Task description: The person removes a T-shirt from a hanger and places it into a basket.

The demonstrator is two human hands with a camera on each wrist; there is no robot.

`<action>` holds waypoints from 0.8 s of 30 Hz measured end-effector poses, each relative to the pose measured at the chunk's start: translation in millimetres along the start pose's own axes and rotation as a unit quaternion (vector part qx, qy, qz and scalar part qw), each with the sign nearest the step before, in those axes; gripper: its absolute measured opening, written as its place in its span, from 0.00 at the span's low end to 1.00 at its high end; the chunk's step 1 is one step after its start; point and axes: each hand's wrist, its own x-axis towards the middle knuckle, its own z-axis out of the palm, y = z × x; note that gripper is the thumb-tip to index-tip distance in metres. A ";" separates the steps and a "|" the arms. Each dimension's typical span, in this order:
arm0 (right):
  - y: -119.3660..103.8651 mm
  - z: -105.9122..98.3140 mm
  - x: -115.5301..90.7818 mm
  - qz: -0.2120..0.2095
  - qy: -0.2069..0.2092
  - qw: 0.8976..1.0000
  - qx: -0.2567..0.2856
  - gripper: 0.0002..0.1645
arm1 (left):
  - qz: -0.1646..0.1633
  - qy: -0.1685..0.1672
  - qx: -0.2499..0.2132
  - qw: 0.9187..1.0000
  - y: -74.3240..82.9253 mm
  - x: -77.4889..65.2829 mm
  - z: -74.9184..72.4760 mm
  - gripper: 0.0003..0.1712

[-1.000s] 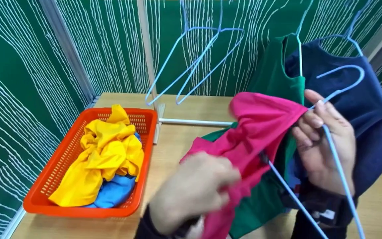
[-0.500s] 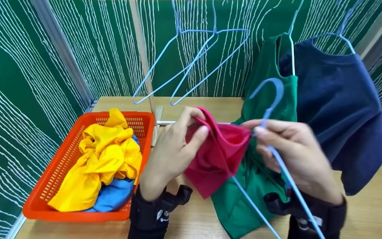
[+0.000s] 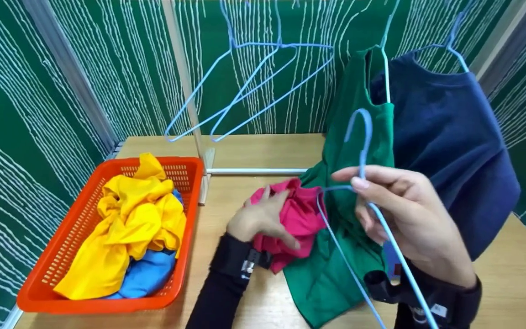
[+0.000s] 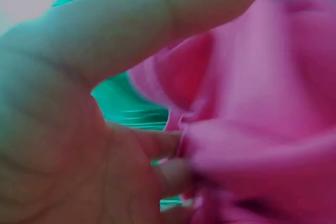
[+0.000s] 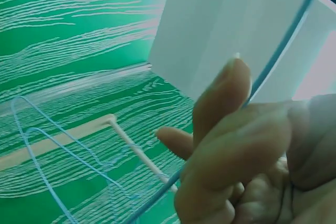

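Note:
My right hand pinches a light blue wire hanger just below its hook, between thumb and fingers. The hanger's left corner goes into a bunched pink garment, which hangs from it. Against that garment lies my left hand, its thumb spread away from the fingers. In the left wrist view, the left thumb stretches out over the pink cloth, and the fingertips go out of sight behind it. The right wrist view has the hanger wire passing through the right hand's fingers.
An orange basket on the left holds a yellow garment over a blue one. Bare wire hangers hang behind. A green garment and a navy shirt hang at the right, close behind my right hand.
The right hand has brought the hanger left and turned its hook upright. The left hand has gone from gripping the pink garment's edge to lying lower, spread against it. The camera view has shifted.

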 end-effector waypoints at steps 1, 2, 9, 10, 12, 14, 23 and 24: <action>-1.3 -1.6 -1.5 -0.012 0.002 1.000 0.017 0.18 | -0.016 -0.008 0.021 1.000 -1.5 6.5 8.6 0.70; -2.3 -3.3 -2.7 -0.026 0.002 0.999 0.032 0.19 | -0.031 -0.015 0.039 0.999 -2.6 12.5 17.0 0.72; -5.3 -17.9 -4.5 -0.104 -0.073 0.988 0.092 0.32 | -0.077 -0.017 0.091 0.993 2.3 35.7 45.3 0.75; -5.0 -19.1 -2.9 -0.105 -0.089 0.986 0.095 0.35 | -0.075 -0.008 0.085 0.994 1.9 36.8 43.9 0.73; -4.3 -21.2 0.8 -0.107 -0.120 0.982 0.095 0.38 | -0.065 0.013 0.078 0.995 0.6 37.5 39.8 0.68; -3.4 -22.0 5.6 -0.109 -0.139 0.980 0.089 0.40 | -0.056 0.034 0.074 0.995 -1.5 37.7 36.0 0.63; -0.9 -17.1 27.1 -0.046 -0.062 0.992 0.095 0.41 | -0.028 0.073 0.067 0.995 -5.2 40.4 34.8 0.51; -4.0 -16.9 33.8 -0.036 -0.045 0.993 0.098 0.40 | -0.026 0.075 0.065 0.995 -5.9 41.3 32.6 0.49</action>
